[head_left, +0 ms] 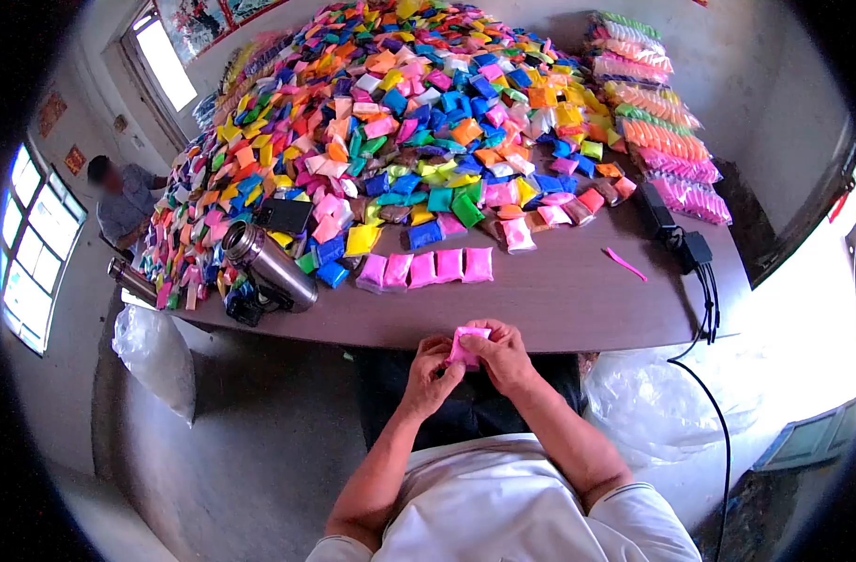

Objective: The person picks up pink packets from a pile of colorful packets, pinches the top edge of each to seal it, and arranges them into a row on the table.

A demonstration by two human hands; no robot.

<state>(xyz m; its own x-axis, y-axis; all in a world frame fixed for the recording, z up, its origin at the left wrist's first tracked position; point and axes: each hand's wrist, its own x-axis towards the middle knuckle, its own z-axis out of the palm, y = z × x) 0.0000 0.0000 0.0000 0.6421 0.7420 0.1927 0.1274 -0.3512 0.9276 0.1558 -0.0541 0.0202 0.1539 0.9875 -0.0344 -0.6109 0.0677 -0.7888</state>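
Note:
Just off the table's front edge, my two hands hold a small pink packet [464, 352] between them. My left hand [430, 377] pinches its left side with the fingers curled. On its right side, my right hand [505, 357] grips with the thumb pressed over the front. The packet looks soft and wrapped in clear film; its contents cannot be made out. Beyond my hands, a row of similar pink packets [450, 265] lies side by side on the brown table [540, 314].
A large heap of colourful packets [447, 122] covers the table's back. Bagged stacks [667, 131] stand right, near a black device with cables [696, 251] and a pink strip [625, 264]. A steel flask [271, 267] lies tilted left. A person [124, 208] sits far left.

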